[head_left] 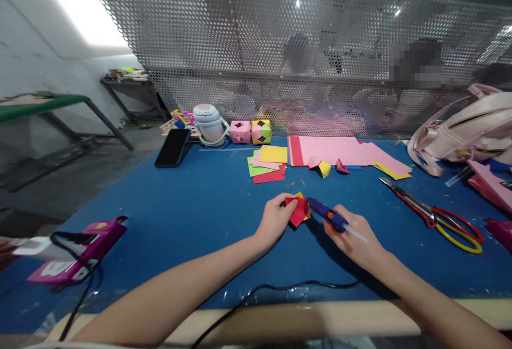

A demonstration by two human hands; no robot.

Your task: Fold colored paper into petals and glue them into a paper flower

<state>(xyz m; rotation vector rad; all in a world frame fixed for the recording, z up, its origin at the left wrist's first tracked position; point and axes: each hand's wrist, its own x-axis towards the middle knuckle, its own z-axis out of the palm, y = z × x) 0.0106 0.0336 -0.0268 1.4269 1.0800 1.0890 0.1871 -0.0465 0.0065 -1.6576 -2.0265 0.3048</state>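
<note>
**Below and right of center, gripping a red-and-yellow paper piece [297, 213] and a glue gun [327, 213]**

Pinches the paper piece between thumb and fingers of the left hand [275, 220]. Shows bright red across the front, roughly diamond-shaped, coming to a pointed corner below. Shows yellow behind, peeking out along the top and right edges. Grips the blue glue gun in the right hand [355, 234], with fingers curled around the body. Points the nozzle left, toward the paper's right edge; cannot tell contact from a slight gap.

Near mid-frame, see loose square sheets [273, 154] in yellow, pink, green and red on the blue tabletop [216, 199]. To their right, see a small pink-and-yellow folded piece [320, 166]. Toward the right edge, see scissors [424, 209] with red and yellow handles.
</note>
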